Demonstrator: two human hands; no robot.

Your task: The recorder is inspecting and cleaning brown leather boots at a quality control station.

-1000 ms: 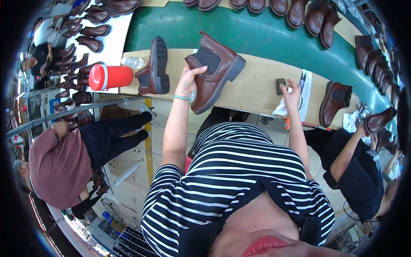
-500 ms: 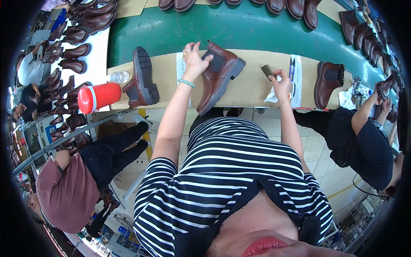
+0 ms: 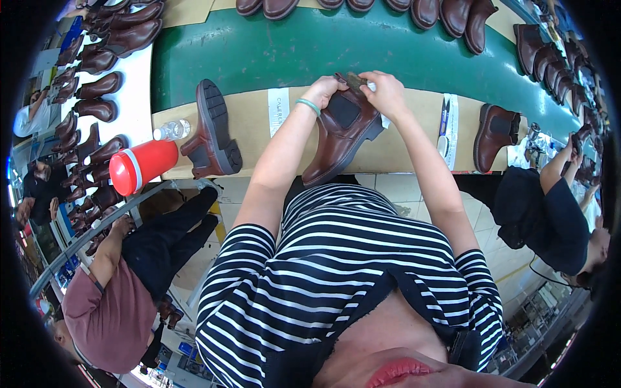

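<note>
A brown leather ankle boot point(image 3: 343, 132) with a dark elastic side panel is on the brown board in front of me, its toe pointing toward me. My left hand point(image 3: 325, 90) is closed on the boot's top edge, thumb and fingers pinching the collar. At the same collar, my right hand point(image 3: 386, 94) holds a small dark olive piece point(image 3: 355, 81), perhaps a folded cloth or pad, against or very near the leather. Something white shows between the right fingers. To the left lies another brown boot point(image 3: 212, 132) on its side, its dark sole facing right.
A red flask point(image 3: 152, 165) and a clear bottle point(image 3: 173, 130) lie at the left. Printed white strips point(image 3: 447, 132) lie on the board point(image 3: 414, 145). Another boot point(image 3: 497, 132) is at the right. More boots line the green belt's point(image 3: 259, 58) far side. Co-workers stand on both sides.
My right hand has moved left with the olive piece, from beside the right strip to the boot's collar. My left hand, spread before, now grips the collar.
</note>
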